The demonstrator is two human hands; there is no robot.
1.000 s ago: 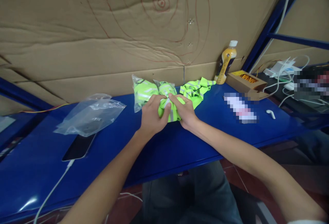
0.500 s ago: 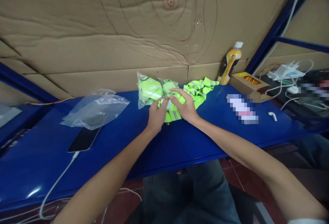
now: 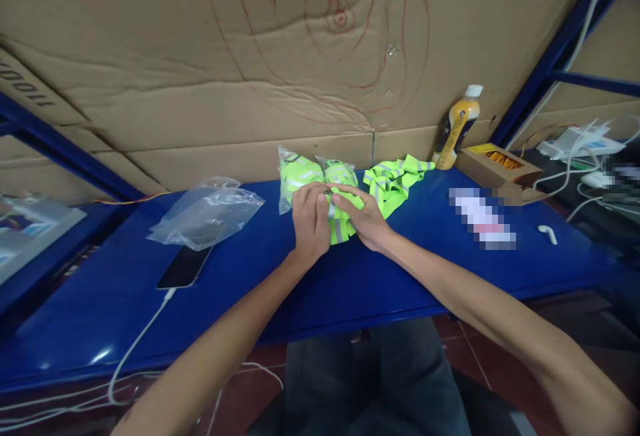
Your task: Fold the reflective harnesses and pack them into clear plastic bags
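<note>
Both hands are closed around a bunched neon-yellow reflective strap (image 3: 341, 229) with grey stripes, just above the blue table. My left hand (image 3: 311, 223) grips its left side, fingers curled over the top. My right hand (image 3: 369, 221) holds it from the right, thumb pressed on the folds near the left thumb. Its loose length (image 3: 389, 186) trails in a heap to the right, behind my right hand. Beyond my hands, against the cardboard, lie two clear-bagged bundles of the same neon material, a left one (image 3: 299, 171) and a right one (image 3: 341, 173). Fingers hide part of the folds.
A crumpled clear plastic bag (image 3: 205, 216) overlaps a phone (image 3: 184, 268) plugged into a white cable, on the left. At right stand a yellow drink bottle (image 3: 457, 131) and an open cardboard box (image 3: 503, 169). A white earbud (image 3: 547, 234) lies near a blurred-out item.
My left hand's fingers have come up over the top of the strap bundle, meeting the right fingertips. Both hands still hold it. The whole view has shifted slightly.
</note>
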